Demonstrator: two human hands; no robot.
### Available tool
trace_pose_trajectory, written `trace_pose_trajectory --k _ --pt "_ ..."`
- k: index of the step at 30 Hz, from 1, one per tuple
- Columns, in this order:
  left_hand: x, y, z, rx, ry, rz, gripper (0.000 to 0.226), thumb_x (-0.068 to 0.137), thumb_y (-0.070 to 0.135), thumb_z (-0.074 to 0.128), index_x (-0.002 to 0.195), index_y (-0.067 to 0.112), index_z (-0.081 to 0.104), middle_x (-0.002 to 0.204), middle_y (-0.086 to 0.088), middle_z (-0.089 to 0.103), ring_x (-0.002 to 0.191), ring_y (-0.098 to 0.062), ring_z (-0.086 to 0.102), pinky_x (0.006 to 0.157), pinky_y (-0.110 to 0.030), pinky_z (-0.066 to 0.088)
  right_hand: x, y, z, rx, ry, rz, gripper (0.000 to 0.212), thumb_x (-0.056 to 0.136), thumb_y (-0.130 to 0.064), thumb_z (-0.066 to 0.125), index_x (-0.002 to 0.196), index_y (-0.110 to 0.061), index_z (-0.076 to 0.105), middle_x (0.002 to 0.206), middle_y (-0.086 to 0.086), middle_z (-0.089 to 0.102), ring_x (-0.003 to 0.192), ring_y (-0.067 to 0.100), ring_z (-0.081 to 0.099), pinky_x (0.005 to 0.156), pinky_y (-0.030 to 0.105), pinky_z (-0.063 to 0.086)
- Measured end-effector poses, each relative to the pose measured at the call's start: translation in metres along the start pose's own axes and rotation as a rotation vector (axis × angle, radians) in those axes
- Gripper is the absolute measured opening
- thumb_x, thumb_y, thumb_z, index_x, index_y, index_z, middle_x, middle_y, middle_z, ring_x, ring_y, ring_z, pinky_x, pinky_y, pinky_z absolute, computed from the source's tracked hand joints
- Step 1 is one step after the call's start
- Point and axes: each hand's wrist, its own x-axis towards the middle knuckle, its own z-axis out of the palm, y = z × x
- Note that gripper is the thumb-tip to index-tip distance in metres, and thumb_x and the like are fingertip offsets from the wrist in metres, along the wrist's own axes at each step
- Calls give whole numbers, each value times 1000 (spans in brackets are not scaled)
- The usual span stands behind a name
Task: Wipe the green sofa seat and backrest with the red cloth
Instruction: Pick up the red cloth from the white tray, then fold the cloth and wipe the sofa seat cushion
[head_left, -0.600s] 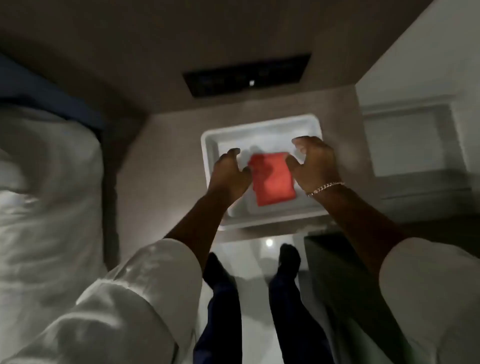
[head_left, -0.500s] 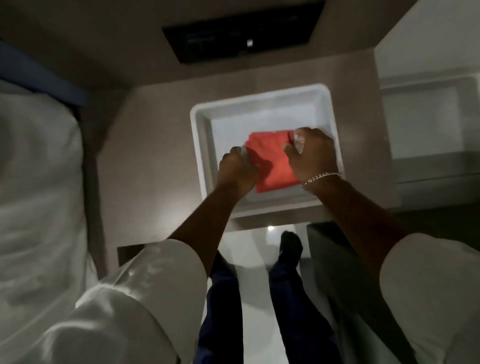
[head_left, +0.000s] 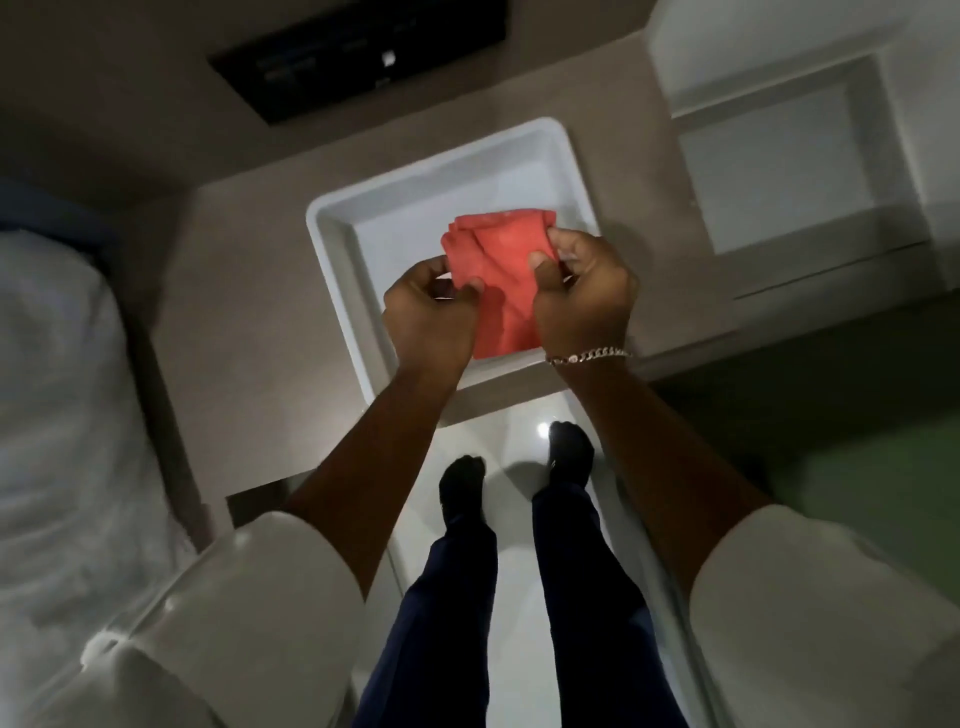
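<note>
The red cloth (head_left: 498, 270) is folded and held up above a white tray (head_left: 337, 270) that stands on a beige counter. My left hand (head_left: 431, 317) pinches the cloth's left edge. My right hand (head_left: 584, 296), with a chain bracelet at the wrist, grips its right edge. A dim green surface, probably the green sofa (head_left: 872, 462), shows at the right, below the counter's edge.
A white bed (head_left: 57, 415) fills the left side. A dark panel (head_left: 358, 57) sits in the wall behind the counter (head_left: 249, 291). A white cabinet with a recess (head_left: 789, 166) stands at the upper right. My legs stand on a glossy white floor (head_left: 514, 447).
Both hands closed on the red cloth where it lay in the tray and lifted it. The cloth now hangs crumpled between them above the tray.
</note>
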Motion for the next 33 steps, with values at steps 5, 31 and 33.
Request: trace_pose_trajectory --k 5,31,33 --pt "-103 52 -17 79 -202 120 35 79 13 75 114 11 72 98 -11 76 92 -29 72 87 -48 62 -53 -40 -111 98 182 162 15 85 -12 71 98 -4 74 92 19 75 83 31 69 77 37 55" --pt "-588 -279 259 506 -907 385 28 84 2 66 112 6 68 88 -9 70 78 -23 66 80 -43 59 -421 386 -536 105 651 813 25 81 -11 76 106 -7 73 100 16 76 86 29 71 84 39 59" --pt "-563 -289 275 563 -914 717 28 88 3 59 113 3 69 102 -17 72 93 -31 70 89 -48 57 -423 415 -535 36 731 770 28 82 -16 76 108 -7 73 104 15 75 90 26 70 87 44 59"
